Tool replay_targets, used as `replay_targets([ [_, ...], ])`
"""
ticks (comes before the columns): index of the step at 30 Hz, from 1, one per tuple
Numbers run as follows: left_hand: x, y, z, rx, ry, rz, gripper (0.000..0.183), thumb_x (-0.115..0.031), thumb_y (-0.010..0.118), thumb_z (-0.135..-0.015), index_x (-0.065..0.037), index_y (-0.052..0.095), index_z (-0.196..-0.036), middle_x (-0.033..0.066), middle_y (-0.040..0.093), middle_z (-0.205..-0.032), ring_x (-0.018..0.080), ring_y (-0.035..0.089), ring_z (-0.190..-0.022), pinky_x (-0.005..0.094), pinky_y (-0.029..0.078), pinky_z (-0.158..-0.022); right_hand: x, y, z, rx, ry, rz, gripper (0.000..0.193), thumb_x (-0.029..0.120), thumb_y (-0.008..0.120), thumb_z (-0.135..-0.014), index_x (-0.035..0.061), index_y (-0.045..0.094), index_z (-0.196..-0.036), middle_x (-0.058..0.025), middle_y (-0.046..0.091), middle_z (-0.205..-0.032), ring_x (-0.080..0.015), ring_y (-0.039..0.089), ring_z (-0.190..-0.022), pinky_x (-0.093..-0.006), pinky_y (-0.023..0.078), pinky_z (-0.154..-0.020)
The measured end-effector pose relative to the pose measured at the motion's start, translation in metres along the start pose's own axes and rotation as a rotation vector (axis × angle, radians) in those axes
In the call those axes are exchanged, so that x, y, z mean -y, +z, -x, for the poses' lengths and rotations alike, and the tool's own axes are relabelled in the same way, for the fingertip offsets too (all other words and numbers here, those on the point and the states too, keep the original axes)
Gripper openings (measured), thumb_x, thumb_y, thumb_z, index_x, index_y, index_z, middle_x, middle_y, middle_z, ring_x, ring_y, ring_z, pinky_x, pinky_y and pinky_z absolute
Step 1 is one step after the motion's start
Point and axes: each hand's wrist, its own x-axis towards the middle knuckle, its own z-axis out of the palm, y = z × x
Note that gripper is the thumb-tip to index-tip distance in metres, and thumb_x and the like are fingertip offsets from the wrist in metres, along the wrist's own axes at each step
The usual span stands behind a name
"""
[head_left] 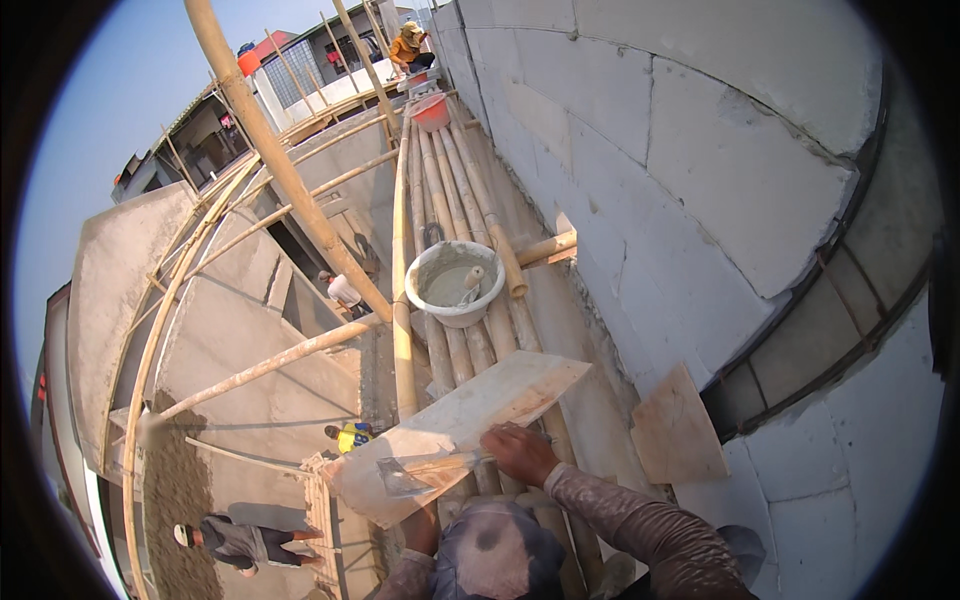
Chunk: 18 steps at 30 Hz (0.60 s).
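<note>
A wide, thin board point(470, 410) with pale mortar smears is tilted over the bamboo walkway in front of me. My left hand point(422, 528) is under its near lower edge, closed on the board, with its fingers mostly hidden. My right hand point(520, 455) is closed at the board's right-hand edge. From it a narrow shank seems to run to a shiny triangular trowel blade point(402, 478) against the board; the grip is covered by my fingers. Beyond the board stands a white bucket point(412, 285) of wet grey mortar, a handled tool point(473, 280) resting in it.
Bamboo poles point(455, 190) form the narrow walkway along a pale block wall point(640, 200). A loose square panel point(680, 430) leans there. A thick pole point(270, 170) slants at left, above a drop with people point(250, 545) below. Farther along are a red bucket point(430, 112) and a crouching person point(410, 48).
</note>
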Motion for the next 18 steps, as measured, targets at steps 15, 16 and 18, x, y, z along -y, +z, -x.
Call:
replay_targets([
  [15, -0.075, -0.072, -0.030, -0.374, 0.207, -0.042, 0.038, -0.014, 0.056, -0.095, 0.005, 0.052, -0.128, 0.0239, 0.056, -0.126, 0.0384, 0.052, -0.120, 0.0447, 0.040, -0.100, 0.004, -0.004, -0.007, -0.181, 0.073, -0.062, 0.023, 0.001, 0.061, -0.072, 0.0030, 0.056, -0.094, -0.0168, 0.065, -0.080, -0.0349, 0.066, -0.079, -0.0441, 0.054, -0.074],
  [16, -0.071, -0.078, -0.035, -0.450, 0.322, -0.194, 0.038, -0.013, 0.057, -0.094, 0.005, 0.052, -0.127, 0.0222, 0.058, -0.123, 0.0358, 0.053, -0.118, 0.0424, 0.041, -0.100, 0.006, -0.007, -0.012, -0.209, 0.060, -0.063, 0.019, 0.002, 0.060, -0.075, 0.0045, 0.055, -0.094, -0.0153, 0.064, -0.078, -0.0341, 0.066, -0.077, -0.0441, 0.053, -0.072],
  [18, -0.077, -0.091, -0.041, -0.404, 0.123, 0.379, 0.036, -0.012, 0.056, -0.092, 0.004, 0.055, -0.124, 0.0200, 0.063, -0.115, 0.0344, 0.057, -0.112, 0.0429, 0.044, -0.098, 0.010, -0.016, -0.023, -0.268, 0.037, -0.059, 0.011, 0.006, 0.058, -0.082, 0.0074, 0.054, -0.092, -0.0123, 0.063, -0.075, -0.0325, 0.065, -0.073, -0.0440, 0.052, -0.067],
])
